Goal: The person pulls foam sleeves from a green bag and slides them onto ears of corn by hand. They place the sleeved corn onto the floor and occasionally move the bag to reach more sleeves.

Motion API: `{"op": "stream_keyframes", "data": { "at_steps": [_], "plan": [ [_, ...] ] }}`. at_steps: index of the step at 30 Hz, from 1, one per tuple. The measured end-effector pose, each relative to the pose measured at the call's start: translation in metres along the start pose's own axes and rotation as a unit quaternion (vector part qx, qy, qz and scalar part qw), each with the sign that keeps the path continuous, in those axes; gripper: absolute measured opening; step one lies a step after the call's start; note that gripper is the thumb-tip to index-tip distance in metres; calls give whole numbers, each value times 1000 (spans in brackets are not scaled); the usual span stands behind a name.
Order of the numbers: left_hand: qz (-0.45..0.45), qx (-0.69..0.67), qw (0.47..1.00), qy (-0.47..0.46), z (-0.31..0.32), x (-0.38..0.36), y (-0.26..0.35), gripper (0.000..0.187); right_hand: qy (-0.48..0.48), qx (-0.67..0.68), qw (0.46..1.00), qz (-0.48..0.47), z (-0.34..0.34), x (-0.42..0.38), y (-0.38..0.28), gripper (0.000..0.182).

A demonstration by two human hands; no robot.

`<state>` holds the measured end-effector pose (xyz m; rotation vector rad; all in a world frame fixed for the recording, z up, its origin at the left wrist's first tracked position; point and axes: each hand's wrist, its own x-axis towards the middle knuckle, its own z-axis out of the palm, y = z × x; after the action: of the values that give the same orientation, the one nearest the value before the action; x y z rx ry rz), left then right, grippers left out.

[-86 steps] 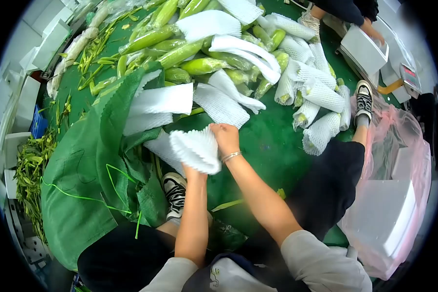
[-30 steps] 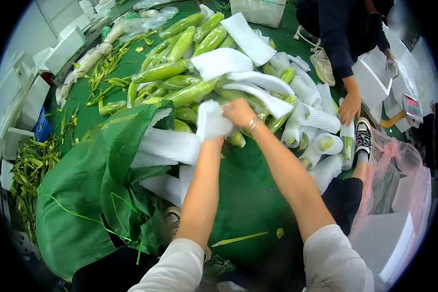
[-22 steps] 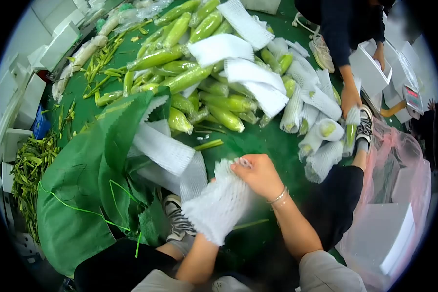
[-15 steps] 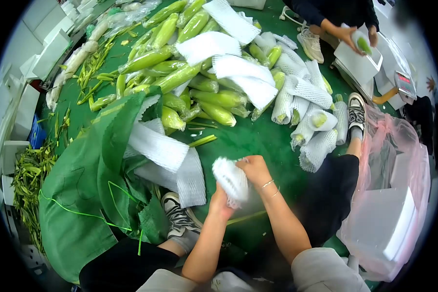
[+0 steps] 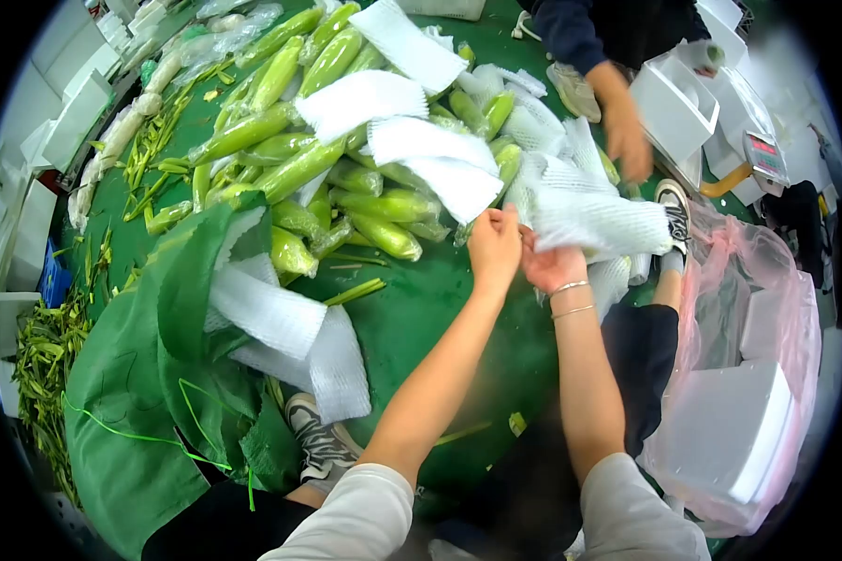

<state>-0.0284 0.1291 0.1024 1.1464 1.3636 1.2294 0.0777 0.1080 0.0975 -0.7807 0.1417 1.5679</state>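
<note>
My right hand (image 5: 554, 267), palm up, touches the near end of a white foam-net sleeve (image 5: 603, 222), blurred, with its contents hidden. Its fingers are curled and partly covered by the net. Close on its left is my left hand (image 5: 494, 251), fingers drawn together at the sleeve's left end; whatever lies between them is too small to make out. Film-wrapped green vegetables (image 5: 384, 236) lie heaped beyond my hands, with loose flat foam sleeves (image 5: 421, 140) on top. Several sleeved pieces (image 5: 533, 126) lie to the right of the heap.
A green cloth sack (image 5: 145, 374) with foam sleeves (image 5: 269, 309) spilling out stands at left. Another person's hand (image 5: 627, 140) reaches in at upper right, near a white box (image 5: 674, 107) and scale (image 5: 765, 157). A pink bag (image 5: 720, 374) holds white boxes. Leaf trimmings (image 5: 47, 374) lie far left.
Both my hands have moved up and right, and the sleeved piece has swung from upright to lying across at the right. The other person's hand has come down toward the sleeved pieces.
</note>
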Motion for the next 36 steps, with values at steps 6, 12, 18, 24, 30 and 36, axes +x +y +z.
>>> {"op": "stream_keyframes", "data": {
  "at_steps": [6,12,18,24,30,36],
  "plan": [
    [-131,-86,986,-65,-51,-6,-46,24,174,-600,718,-307,58,93,-21,47],
    [-212,-147,959,-119,-86,-2,-51,21,-35,-304,886,-350,104,71,-8,27],
    [-207,-322,894,-232,-59,-9,-23,24,-219,18,974,-58,-3,-7,27,16],
    [-194,-103,935,-278,-21,17,-59,36,-78,103,968,-217,-70,32,70,35],
    [14,-142,981,-135,5,112,-96,28,-41,61,981,-177,-53,104,50,16],
    [65,371,917,-134,18,118,-93,34,228,-353,843,-336,-60,128,85,24]
  ]
}}
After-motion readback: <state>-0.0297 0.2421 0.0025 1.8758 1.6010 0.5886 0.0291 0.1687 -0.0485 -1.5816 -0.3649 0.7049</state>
